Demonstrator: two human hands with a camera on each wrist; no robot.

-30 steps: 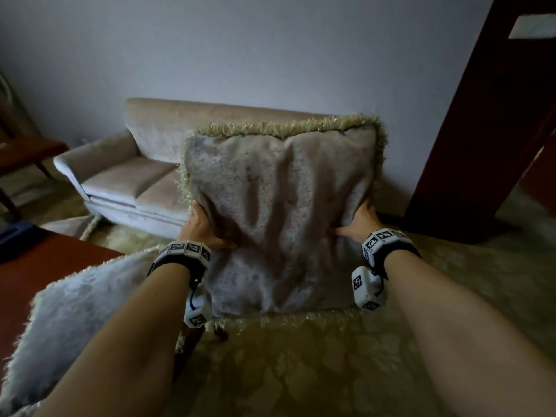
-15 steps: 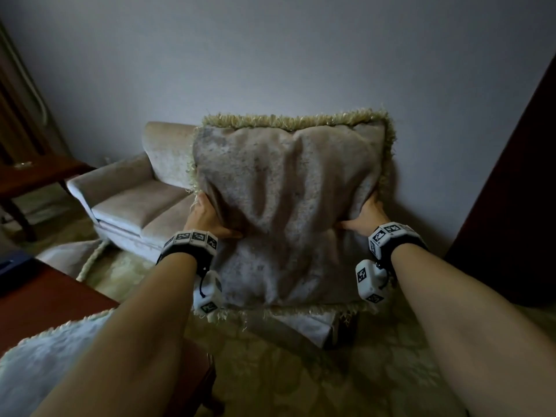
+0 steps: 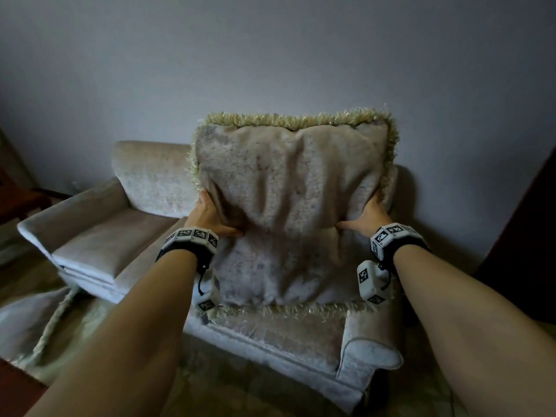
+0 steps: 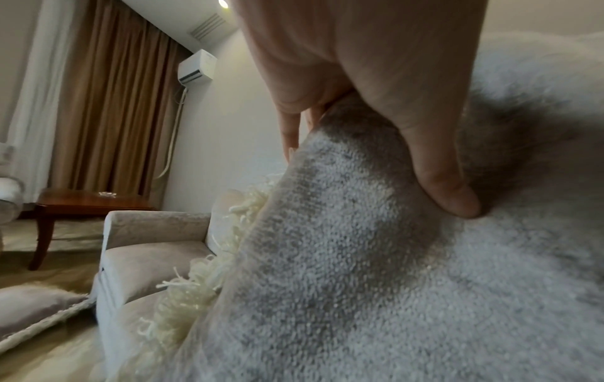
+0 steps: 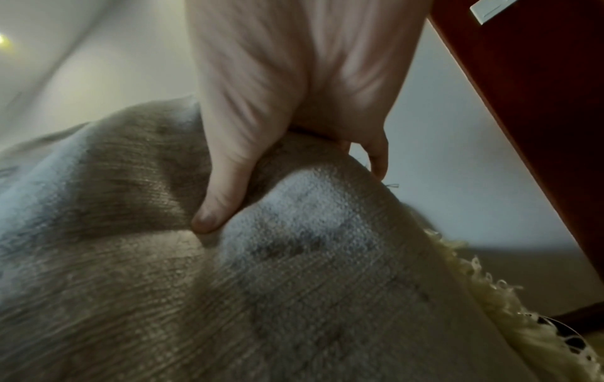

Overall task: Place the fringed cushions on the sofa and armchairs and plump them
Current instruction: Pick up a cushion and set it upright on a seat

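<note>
I hold a large beige fringed cushion (image 3: 288,212) upright in front of the right end of the pale sofa (image 3: 144,182), its lower fringe just over the seat. My left hand (image 3: 210,215) grips its left edge, thumb (image 4: 438,181) pressed into the front and fingers behind. My right hand (image 3: 365,215) grips the right edge the same way, thumb (image 5: 215,204) dug into the plush cushion (image 5: 294,284). The cushion (image 4: 359,284) fills the left wrist view too. The sofa's back is partly hidden behind it.
Another fringed cushion (image 3: 33,320) lies on the floor at the left, also seen as a cushion (image 4: 29,307) below the sofa arm. A dark wooden side table (image 4: 85,204) stands beyond the sofa's left arm. A dark wooden door (image 3: 529,236) is at the right.
I have moved closer to the sofa with the cushion, which now hangs over the right end of the seat. Both hands keep the same grip.
</note>
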